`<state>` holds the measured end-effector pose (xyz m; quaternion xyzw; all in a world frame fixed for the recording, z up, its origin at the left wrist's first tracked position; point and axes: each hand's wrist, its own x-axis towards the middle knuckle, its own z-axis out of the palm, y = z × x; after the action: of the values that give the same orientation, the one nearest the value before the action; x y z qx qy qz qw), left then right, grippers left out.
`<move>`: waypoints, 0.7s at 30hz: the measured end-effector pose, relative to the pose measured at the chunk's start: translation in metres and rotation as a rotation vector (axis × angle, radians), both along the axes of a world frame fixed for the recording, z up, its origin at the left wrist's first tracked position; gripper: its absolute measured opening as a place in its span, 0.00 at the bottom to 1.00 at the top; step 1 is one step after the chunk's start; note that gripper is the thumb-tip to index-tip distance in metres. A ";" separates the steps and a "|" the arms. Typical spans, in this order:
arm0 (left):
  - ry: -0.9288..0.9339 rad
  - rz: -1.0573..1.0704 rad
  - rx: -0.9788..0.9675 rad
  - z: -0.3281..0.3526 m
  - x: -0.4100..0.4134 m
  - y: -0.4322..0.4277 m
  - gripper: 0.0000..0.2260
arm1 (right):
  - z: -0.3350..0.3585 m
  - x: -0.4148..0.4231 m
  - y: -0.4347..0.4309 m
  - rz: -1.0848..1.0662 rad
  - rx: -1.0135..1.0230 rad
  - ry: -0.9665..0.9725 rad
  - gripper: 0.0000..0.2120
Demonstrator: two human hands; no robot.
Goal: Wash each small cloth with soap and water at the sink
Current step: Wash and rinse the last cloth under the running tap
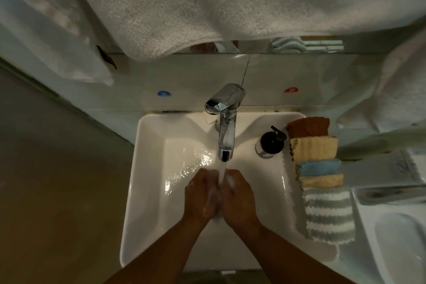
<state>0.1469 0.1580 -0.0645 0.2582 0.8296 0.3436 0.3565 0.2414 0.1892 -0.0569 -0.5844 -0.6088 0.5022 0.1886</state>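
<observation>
Both my hands are over the white sink (131, 214), under the water stream (222, 172) running from the chrome faucet (227, 122). My left hand (201, 193) and my right hand (239, 196) press palm to palm, with white lather on them. No cloth shows between them. Several small folded cloths lie in a row on the sink's right rim: a brown cloth (307, 127), a yellow cloth (313, 148), a blue cloth (319, 167), another yellow cloth (321, 181) and a grey-and-white striped cloth (328, 213).
A black-topped soap dispenser (269, 143) stands on the rim between the faucet and the cloths. A large white towel (207, 7) hangs above the sink over the mirror. A toilet lid (401, 242) is at the right. Brown floor lies to the left.
</observation>
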 end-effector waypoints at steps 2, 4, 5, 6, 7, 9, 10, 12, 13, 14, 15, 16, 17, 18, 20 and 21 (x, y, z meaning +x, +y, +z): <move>-0.032 0.039 -0.063 -0.002 0.000 0.000 0.12 | 0.002 -0.002 0.006 0.068 0.046 -0.077 0.08; -0.227 0.184 -0.028 0.003 0.005 0.000 0.10 | 0.004 -0.004 0.013 0.160 0.095 -0.200 0.10; -0.330 0.229 0.009 0.006 0.007 -0.003 0.08 | 0.005 -0.006 0.016 0.204 0.110 -0.267 0.11; -0.418 0.238 0.055 0.008 0.009 -0.006 0.09 | 0.005 -0.009 0.019 0.241 0.127 -0.330 0.11; -0.484 0.219 0.096 0.009 0.011 -0.010 0.10 | 0.006 -0.011 0.020 0.257 0.135 -0.373 0.12; -0.514 0.146 0.144 0.011 0.011 -0.016 0.11 | 0.003 -0.014 0.022 0.193 0.123 -0.355 0.15; -0.461 0.116 0.138 0.010 0.010 -0.018 0.11 | 0.002 -0.014 0.021 0.112 0.077 -0.267 0.17; -0.298 0.087 0.110 0.006 0.007 -0.018 0.11 | 0.004 -0.012 0.015 -0.011 -0.046 -0.062 0.14; -0.241 0.103 0.097 0.004 0.006 -0.017 0.11 | 0.005 -0.010 0.010 -0.022 -0.099 0.048 0.10; -0.195 0.130 0.105 0.002 0.004 -0.017 0.12 | 0.007 -0.008 0.006 -0.011 -0.154 0.169 0.06; -0.166 0.149 0.115 0.000 0.002 -0.017 0.13 | 0.008 -0.005 0.001 0.019 -0.194 0.275 0.03; -0.156 0.154 0.130 -0.001 0.000 -0.018 0.14 | 0.007 -0.003 -0.003 0.050 -0.198 0.336 0.03; -0.160 0.158 0.142 0.000 0.000 -0.018 0.13 | 0.007 -0.002 -0.006 0.072 -0.165 0.344 0.06; -0.159 0.157 0.142 0.001 0.001 -0.017 0.13 | 0.007 -0.002 -0.007 0.089 -0.127 0.308 0.09; -0.109 0.152 0.124 0.002 0.003 -0.014 0.13 | 0.010 -0.005 -0.007 0.065 -0.110 0.208 0.14; -0.090 0.151 0.116 0.001 0.003 -0.013 0.14 | 0.012 -0.007 -0.005 0.047 -0.129 0.167 0.15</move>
<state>0.1500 0.1455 -0.0631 0.1994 0.8085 0.4282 0.3512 0.2344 0.1841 -0.0446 -0.5372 -0.5709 0.5914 0.1891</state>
